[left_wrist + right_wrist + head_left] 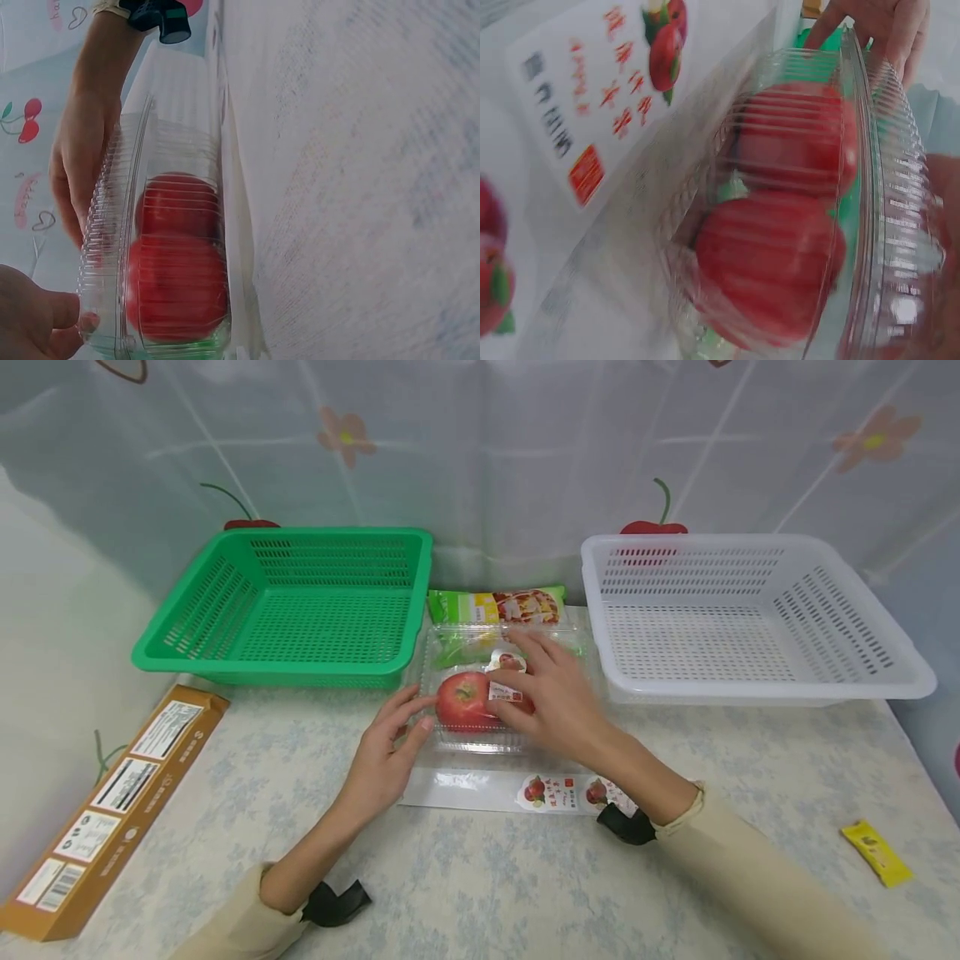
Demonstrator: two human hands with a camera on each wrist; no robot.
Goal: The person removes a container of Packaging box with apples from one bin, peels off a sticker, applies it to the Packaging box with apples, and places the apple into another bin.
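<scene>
A clear plastic clamshell box (480,743) stands in the middle of the table with its lid down. Two red apples (769,262) show through its side in the right wrist view; from the head, one apple (457,706) is plain and the other lies mostly under my right hand. That right hand (562,702) rests on the lid, fingers spread over a white apple sticker (504,692). At the box's left edge, my left hand (384,760) touches the rim with relaxed fingers. A label strip (465,787) with apple pictures lies in front of the box.
A green basket (300,672) stands at the back left, a white basket (750,691) at the back right. Between them lies a green food packet (480,607) behind the box. A long brown carton (123,802) lies far left, a small yellow packet (876,853) at right.
</scene>
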